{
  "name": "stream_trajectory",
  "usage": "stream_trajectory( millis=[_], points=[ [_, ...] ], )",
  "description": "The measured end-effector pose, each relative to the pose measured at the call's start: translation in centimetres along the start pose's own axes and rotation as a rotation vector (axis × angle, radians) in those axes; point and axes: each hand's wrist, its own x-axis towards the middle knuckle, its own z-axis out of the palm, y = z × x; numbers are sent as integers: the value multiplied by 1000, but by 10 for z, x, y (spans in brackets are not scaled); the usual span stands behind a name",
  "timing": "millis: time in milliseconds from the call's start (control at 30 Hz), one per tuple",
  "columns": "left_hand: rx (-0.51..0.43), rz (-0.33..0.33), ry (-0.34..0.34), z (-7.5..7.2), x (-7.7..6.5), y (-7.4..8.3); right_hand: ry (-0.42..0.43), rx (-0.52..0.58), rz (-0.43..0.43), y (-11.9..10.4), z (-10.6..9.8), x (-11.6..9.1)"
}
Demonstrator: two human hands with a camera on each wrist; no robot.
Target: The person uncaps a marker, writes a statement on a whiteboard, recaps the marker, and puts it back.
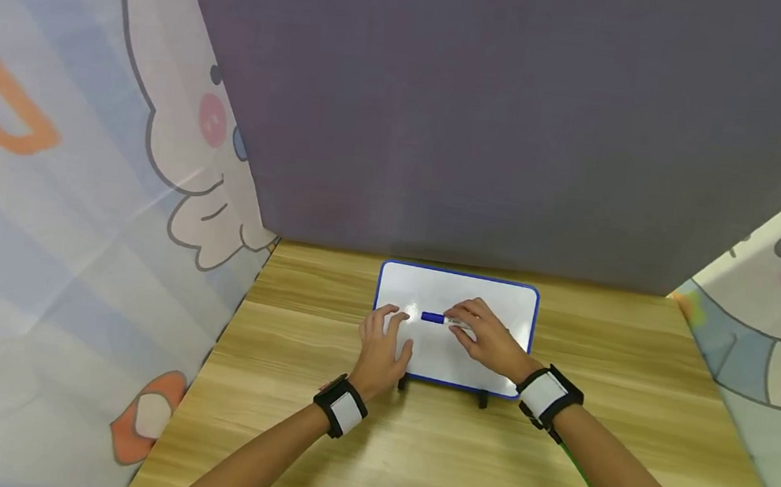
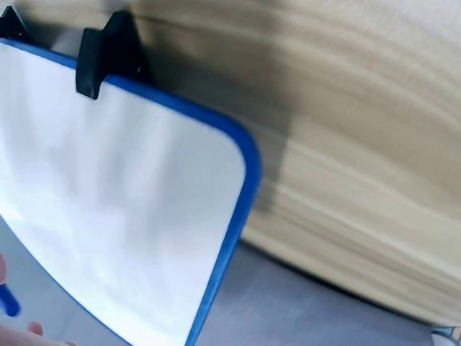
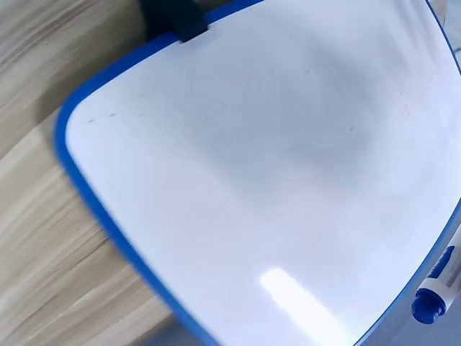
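A small whiteboard point(image 1: 431, 352) with a blue rim leans on black stand feet point(image 1: 483, 400) on the wooden table. In front of the board my right hand point(image 1: 489, 341) pinches a marker point(image 1: 433, 318) by its white barrel, the blue cap pointing left. The marker's blue end point(image 3: 430, 305) also shows at the lower right of the right wrist view. My left hand point(image 1: 381, 355) is just left of the cap, fingers loosely spread and apart from it. Fingertips point(image 2: 34, 328) and a blue piece point(image 2: 9, 301) enter the left wrist view's lower left corner.
The wooden table point(image 1: 312, 307) runs back to a dark grey panel point(image 1: 446, 122). Cartoon-printed sheets point(image 1: 72, 281) hang at both sides. Each wrist wears a black and white strap point(image 1: 341, 406). Faint specks mark the board's surface in the right wrist view.
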Motion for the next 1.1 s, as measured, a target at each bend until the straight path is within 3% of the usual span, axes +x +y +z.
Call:
stream_trajectory(
  millis=[467,767,933,1100],
  points=[
    [63,53,-40,1,4,-1,-110,24,-158,-13,30,26],
    [158,90,-71,-4,12,-8,-205,28,-100,-17,33,34],
    [164,169,-103,-12,18,-12,-230,9,-130,-17,32,38],
    [215,311,-164,-23,26,-22,-247,-32,-184,-19,27,37]
  ],
)
